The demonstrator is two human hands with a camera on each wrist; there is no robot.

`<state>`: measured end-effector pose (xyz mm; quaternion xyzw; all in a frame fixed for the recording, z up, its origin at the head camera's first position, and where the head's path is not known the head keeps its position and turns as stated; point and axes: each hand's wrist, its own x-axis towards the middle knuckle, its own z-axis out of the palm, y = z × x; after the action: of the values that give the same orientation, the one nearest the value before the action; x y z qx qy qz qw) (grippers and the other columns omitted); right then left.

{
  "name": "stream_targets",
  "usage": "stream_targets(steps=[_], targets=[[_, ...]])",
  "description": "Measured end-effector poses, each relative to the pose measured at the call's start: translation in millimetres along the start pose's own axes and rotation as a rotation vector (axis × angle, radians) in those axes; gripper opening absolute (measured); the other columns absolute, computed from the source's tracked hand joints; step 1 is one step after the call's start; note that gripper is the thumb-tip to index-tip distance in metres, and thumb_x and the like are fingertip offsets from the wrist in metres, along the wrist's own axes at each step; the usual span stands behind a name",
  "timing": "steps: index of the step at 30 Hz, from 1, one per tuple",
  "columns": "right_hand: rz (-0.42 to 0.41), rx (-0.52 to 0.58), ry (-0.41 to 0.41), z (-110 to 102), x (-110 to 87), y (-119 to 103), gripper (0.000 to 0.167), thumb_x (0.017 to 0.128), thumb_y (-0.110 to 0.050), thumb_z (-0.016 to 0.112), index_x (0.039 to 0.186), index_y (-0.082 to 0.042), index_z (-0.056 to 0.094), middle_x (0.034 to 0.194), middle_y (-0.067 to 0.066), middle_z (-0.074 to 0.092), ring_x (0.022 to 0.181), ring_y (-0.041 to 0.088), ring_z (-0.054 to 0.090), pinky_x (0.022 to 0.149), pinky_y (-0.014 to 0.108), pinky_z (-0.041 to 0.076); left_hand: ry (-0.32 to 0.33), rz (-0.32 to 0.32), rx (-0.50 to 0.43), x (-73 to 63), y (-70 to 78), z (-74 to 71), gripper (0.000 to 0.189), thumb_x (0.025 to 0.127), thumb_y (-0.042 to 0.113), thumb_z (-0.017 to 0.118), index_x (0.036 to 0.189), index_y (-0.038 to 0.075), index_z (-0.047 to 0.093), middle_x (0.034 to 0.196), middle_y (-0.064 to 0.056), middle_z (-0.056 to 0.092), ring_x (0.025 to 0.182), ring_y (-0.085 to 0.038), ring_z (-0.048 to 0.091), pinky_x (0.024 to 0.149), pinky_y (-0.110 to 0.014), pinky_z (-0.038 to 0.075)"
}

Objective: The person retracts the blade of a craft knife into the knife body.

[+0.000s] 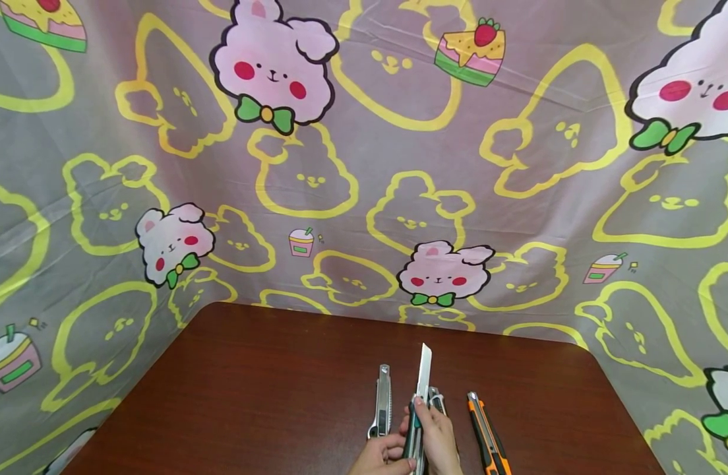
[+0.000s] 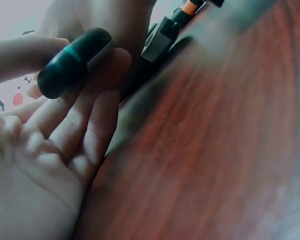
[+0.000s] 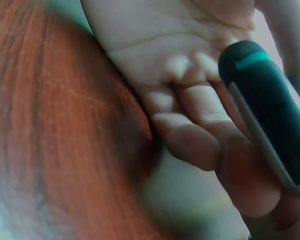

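A dark green and black utility knife [image 1: 414,429] points away from me in the head view, its long silver blade [image 1: 424,369] extended. My right hand [image 1: 440,439] grips its body, the thumb lying on top near the slider. Lower down, the left hand [image 1: 380,456] pinches the same handle between thumb and fingers. The left wrist view shows the handle's rounded butt end [image 2: 72,65] at those fingers. In the right wrist view the handle [image 3: 272,112] lies across the right fingers; the blade is out of sight there.
On the brown wooden table [image 1: 269,389], a silver-grey utility knife [image 1: 384,396] lies left of the hands. An orange and black one [image 1: 487,435] is to their right. Another knife [image 1: 436,398] is partly hidden behind the right hand. A patterned cloth [image 1: 364,158] surrounds the table.
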<state>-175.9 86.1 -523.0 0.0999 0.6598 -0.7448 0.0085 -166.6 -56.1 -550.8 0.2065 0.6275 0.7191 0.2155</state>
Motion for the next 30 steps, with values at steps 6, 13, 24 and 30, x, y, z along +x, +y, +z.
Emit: stream_targets(steps=[6, 13, 24, 30], targets=[[0.003, -0.006, 0.013, 0.2, 0.4, 1.3, 0.047, 0.102, -0.032, 0.044, 0.103, 0.013, 0.06, 0.064, -0.004, 0.064, 0.061, 0.011, 0.06, 0.062, 0.025, 0.051, 0.004, -0.006, 0.0, 0.6, 0.5, 0.7, 0.037, 0.085, 0.009, 0.063, 0.11, -0.018, 0.059, 0.099, -0.03, 0.069, 0.073, 0.0, 0.063, 0.065, -0.012, 0.05], [0.028, -0.026, 0.042, 0.1, 0.2, 2.3, 0.048, 0.102, -0.033, 0.045, 0.102, 0.013, 0.061, 0.062, -0.004, 0.063, 0.06, 0.011, 0.061, 0.062, 0.025, 0.051, 0.005, -0.008, 0.012, 1.5, -0.1, 1.3, 0.037, 0.085, 0.009, 0.063, 0.11, -0.018, 0.058, 0.1, -0.031, 0.068, 0.075, 0.0, 0.063, 0.066, -0.012, 0.05], [0.024, -0.025, 0.048, 0.8, 0.2, 1.5, 0.046, 0.102, -0.031, 0.044, 0.102, 0.012, 0.062, 0.063, -0.002, 0.065, 0.062, 0.012, 0.062, 0.064, 0.024, 0.05, 0.022, -0.023, 0.007, 1.1, 1.7, 1.4, 0.036, 0.084, 0.01, 0.064, 0.109, -0.017, 0.06, 0.098, -0.028, 0.069, 0.074, -0.001, 0.063, 0.065, -0.012, 0.05], [0.029, -0.015, 0.039, 0.5, 0.9, 1.6, 0.046, 0.102, -0.032, 0.044, 0.101, 0.01, 0.062, 0.064, -0.001, 0.065, 0.062, 0.013, 0.061, 0.064, 0.024, 0.05, 0.017, -0.019, 0.0, 1.4, 1.2, 1.0, 0.036, 0.085, 0.009, 0.063, 0.109, -0.017, 0.059, 0.097, -0.029, 0.069, 0.073, -0.001, 0.063, 0.065, -0.012, 0.05]])
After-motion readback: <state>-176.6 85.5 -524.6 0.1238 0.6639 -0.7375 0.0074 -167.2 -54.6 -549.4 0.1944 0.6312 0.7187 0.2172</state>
